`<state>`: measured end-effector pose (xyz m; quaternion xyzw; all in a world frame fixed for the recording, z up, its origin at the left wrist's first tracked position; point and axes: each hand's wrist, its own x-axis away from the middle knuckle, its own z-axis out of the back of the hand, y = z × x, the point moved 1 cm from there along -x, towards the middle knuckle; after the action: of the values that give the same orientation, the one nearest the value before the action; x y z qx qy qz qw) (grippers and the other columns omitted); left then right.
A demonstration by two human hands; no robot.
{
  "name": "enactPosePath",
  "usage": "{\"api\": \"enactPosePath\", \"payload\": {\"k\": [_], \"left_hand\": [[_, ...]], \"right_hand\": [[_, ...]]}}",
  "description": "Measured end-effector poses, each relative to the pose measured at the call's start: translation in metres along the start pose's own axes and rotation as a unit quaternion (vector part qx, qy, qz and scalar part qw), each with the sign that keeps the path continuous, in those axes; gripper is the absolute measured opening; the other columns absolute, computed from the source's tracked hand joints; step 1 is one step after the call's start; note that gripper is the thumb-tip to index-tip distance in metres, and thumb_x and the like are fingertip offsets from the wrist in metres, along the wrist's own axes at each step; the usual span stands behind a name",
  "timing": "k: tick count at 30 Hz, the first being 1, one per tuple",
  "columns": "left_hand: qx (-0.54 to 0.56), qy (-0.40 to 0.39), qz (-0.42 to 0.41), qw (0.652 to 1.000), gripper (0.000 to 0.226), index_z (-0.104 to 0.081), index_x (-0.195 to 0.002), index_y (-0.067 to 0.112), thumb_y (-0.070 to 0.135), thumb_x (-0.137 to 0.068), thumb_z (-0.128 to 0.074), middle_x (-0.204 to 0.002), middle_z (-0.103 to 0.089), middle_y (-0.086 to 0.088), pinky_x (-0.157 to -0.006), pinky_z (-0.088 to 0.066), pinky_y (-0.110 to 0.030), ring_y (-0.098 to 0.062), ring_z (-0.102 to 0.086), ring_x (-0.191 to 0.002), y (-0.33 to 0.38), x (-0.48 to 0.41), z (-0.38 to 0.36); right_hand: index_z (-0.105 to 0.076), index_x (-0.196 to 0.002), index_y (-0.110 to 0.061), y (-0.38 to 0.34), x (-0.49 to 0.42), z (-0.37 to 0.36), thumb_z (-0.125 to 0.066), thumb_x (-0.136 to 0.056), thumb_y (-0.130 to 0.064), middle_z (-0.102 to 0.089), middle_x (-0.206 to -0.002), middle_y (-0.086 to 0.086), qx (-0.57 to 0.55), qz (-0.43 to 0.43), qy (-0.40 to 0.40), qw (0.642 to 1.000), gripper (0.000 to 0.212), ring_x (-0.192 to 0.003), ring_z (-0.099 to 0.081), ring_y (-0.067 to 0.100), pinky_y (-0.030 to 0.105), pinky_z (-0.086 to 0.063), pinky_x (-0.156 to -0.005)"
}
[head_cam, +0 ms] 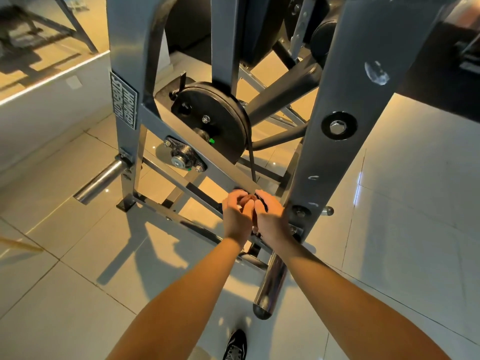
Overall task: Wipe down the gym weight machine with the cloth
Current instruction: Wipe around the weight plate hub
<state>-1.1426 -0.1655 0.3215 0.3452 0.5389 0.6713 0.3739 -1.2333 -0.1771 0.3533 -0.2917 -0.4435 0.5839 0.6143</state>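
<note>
A grey steel weight machine [337, 105] fills the upper view, with a black pulley wheel [210, 120] on its slanted crossbar. Both my hands meet low at the frame, just below that crossbar. Between them is a dark brownish cloth [250, 203], bunched up and mostly hidden. My left hand [237, 211] holds it with curled fingers from the left. My right hand [268, 214] grips it from the right, close to the thick right upright.
Chrome weight pegs stick out at the left [98, 181] and at the bottom centre [271, 284]. A glossy tiled floor [405, 242] surrounds the frame. My black shoe [235, 345] shows at the bottom. A white low wall [52, 107] runs at the left.
</note>
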Motion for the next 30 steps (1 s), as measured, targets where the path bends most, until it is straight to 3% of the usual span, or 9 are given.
{"api": "enactPosePath", "payload": {"k": [3,5,7,10,16,20,23,25,30], "left_hand": [[0.068,-0.042,0.066,0.995,0.016,-0.059,-0.112,0.024,0.014,-0.101,-0.053,-0.122,-0.06,-0.009,-0.102,-0.052,-0.047,-0.027,-0.058,-0.115,-0.001,-0.006,0.009],[0.018,-0.073,0.101,0.992,0.022,-0.046,-0.128,0.021,0.025,-0.106,-0.044,-0.131,-0.052,-0.003,-0.114,-0.037,-0.033,-0.019,-0.048,-0.13,0.019,-0.001,0.029],[0.003,-0.032,0.05,0.998,0.02,-0.05,-0.126,0.023,0.022,-0.106,-0.045,-0.123,-0.058,0.007,-0.095,-0.045,-0.013,-0.001,-0.056,-0.116,0.039,-0.003,0.054],[-0.121,-0.011,-0.046,0.991,0.013,-0.058,-0.113,0.029,0.024,-0.107,-0.048,-0.108,-0.065,0.004,-0.066,-0.051,-0.01,-0.012,-0.064,-0.103,0.052,-0.016,0.078],[-0.271,-0.074,-0.197,0.939,0.022,-0.067,-0.12,0.019,0.018,-0.106,-0.051,-0.116,-0.066,-0.009,-0.096,-0.052,-0.025,-0.017,-0.063,-0.109,0.074,-0.067,0.139],[-0.31,-0.091,-0.213,0.922,0.039,-0.055,-0.143,0.011,0.018,-0.105,-0.052,-0.152,-0.046,-0.016,-0.116,-0.026,-0.023,-0.028,-0.038,-0.144,0.073,-0.122,0.189],[-0.344,-0.092,-0.23,0.906,0.044,-0.051,-0.147,0.01,0.022,-0.104,-0.052,-0.155,-0.041,-0.015,-0.114,-0.018,-0.012,-0.024,-0.03,-0.145,0.07,-0.155,0.219],[-0.373,-0.121,-0.26,0.882,0.043,-0.053,-0.145,0.01,0.021,-0.103,-0.054,-0.151,-0.047,-0.015,-0.112,-0.036,-0.027,-0.03,-0.038,-0.14,0.067,-0.173,0.231],[-0.327,-0.119,-0.283,0.894,0.039,-0.062,-0.133,0.002,0.012,-0.096,-0.06,-0.139,-0.059,-0.015,-0.105,-0.039,-0.022,-0.026,-0.041,-0.134,0.068,-0.186,0.234]], "right_hand": [[-0.057,-0.141,-0.026,-0.016,0.004,-0.003,-0.046,-0.107,-0.027,-0.058,-0.141,0.003,0.022,0.015,-0.01,1.0,0.036,-0.115,-0.053,0.012,0.017,-0.05,-0.091],[-0.057,-0.141,-0.021,-0.028,0.01,-0.006,-0.043,-0.108,-0.027,-0.06,-0.137,0.006,0.052,0.073,-0.033,0.995,0.036,-0.113,-0.056,0.011,0.001,-0.041,-0.078],[-0.056,-0.142,-0.016,-0.04,0.011,-0.01,-0.042,-0.109,-0.029,-0.062,-0.131,0.003,0.058,0.115,-0.063,0.99,0.038,-0.113,-0.057,0.011,-0.005,-0.037,-0.077],[-0.053,-0.145,-0.017,-0.065,0.009,-0.02,-0.046,-0.107,-0.03,-0.056,-0.125,-0.006,0.048,0.104,-0.062,0.991,0.04,-0.115,-0.052,0.009,0.0,-0.038,-0.086],[-0.065,-0.133,-0.014,-0.117,-0.009,-0.05,-0.052,-0.106,-0.025,-0.064,-0.126,0.008,0.032,0.129,0.06,0.989,0.032,-0.112,-0.056,0.015,-0.003,-0.035,-0.079],[-0.061,-0.138,-0.007,-0.159,-0.033,-0.087,-0.05,-0.105,-0.016,-0.063,-0.131,0.014,0.01,0.119,0.133,0.984,0.036,-0.119,-0.059,0.026,-0.011,-0.028,-0.081],[-0.059,-0.138,-0.005,-0.199,-0.052,-0.125,-0.048,-0.107,-0.024,-0.062,-0.131,0.015,0.022,0.073,0.067,0.995,0.038,-0.117,-0.062,0.027,0.004,-0.042,-0.087],[-0.058,-0.138,-0.01,-0.214,-0.064,-0.143,-0.045,-0.108,-0.031,-0.064,-0.128,0.011,0.074,0.08,0.034,0.993,0.039,-0.111,-0.065,0.024,0.022,-0.054,-0.089],[-0.064,-0.133,-0.034,-0.183,-0.078,-0.135,-0.043,-0.106,-0.042,-0.072,-0.103,-0.006,0.059,0.099,0.073,0.991,0.035,-0.091,-0.066,0.005,0.026,-0.055,-0.09]]}}
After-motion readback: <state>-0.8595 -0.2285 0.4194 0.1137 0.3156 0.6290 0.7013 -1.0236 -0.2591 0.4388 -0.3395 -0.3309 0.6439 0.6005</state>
